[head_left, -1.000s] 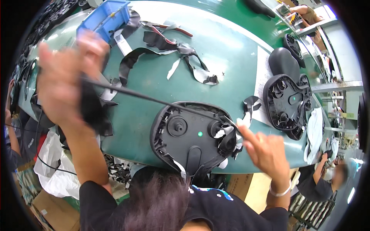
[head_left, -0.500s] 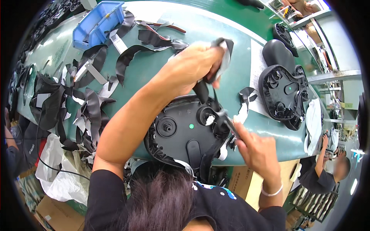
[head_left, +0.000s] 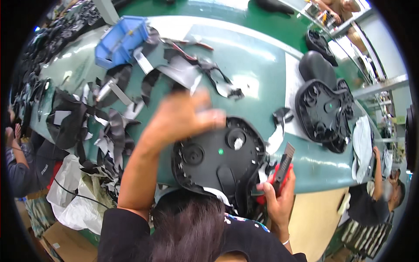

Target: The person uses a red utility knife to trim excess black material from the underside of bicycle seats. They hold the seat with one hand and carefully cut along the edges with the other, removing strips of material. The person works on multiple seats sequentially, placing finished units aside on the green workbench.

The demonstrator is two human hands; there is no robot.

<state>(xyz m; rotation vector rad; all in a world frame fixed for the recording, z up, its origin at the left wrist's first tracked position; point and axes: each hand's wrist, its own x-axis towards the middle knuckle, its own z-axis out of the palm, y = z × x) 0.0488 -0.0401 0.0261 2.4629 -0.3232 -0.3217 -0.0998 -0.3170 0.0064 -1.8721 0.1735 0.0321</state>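
Knife [head_left: 281, 171] with a red-and-black handle sits in the right hand [head_left: 281, 196], fingers curled round it, its grey blade pointing up and away from the palm. Blurred, the left hand [head_left: 185, 115] appears over the far left edge of a black seat shell [head_left: 209, 162], thumb apart from the fingers; whether it pinches or touches anything I cannot tell. Just beyond it shows a grey-and-white scrap [head_left: 184, 72]. The shell lies underside up between the hands on a green table [head_left: 262, 91]. Left of the left hand spreads a tangle of black strips [head_left: 114, 124]; farther out, beyond that hand, stands a blue bin [head_left: 115, 46]. Past the right hand, to its right, lies a second seat shell [head_left: 331, 117], a smooth black pad [head_left: 316, 69] just behind it.
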